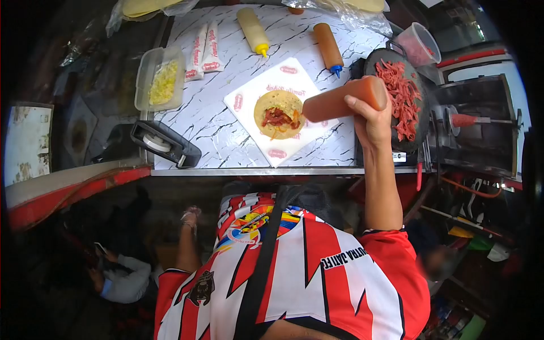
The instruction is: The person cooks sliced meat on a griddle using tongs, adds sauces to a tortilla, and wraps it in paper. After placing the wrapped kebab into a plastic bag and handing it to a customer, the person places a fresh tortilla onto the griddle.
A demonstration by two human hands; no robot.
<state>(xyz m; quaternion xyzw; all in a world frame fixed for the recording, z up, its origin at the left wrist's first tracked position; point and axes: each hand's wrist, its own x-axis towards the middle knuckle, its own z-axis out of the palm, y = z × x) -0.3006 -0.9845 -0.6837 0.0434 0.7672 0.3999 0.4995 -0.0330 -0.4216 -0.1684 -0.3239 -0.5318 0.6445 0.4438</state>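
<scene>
My right hand (373, 116) is wrapped round a squeeze bottle of orange-red sauce (340, 101), held tilted with its narrow end toward the flatbread. The round flatbread (265, 102) lies flat on a printed white paper sheet (242, 96), with reddish meat (279, 118) and some shredded filling on it. Down at my left side, below the table edge, my left hand (191, 215) hangs away from the food; it is small and dark, and its fingers are not clear.
Around the marble-patterned table (215, 136) stand a lettuce tub (164, 82), tape dispenser (165, 144), wrapped rolls (204, 51), yellow-capped bottle (252, 29), blue-capped bottle (327, 46) and a round pan of meat (403, 96). A seated person (126, 277) is at lower left.
</scene>
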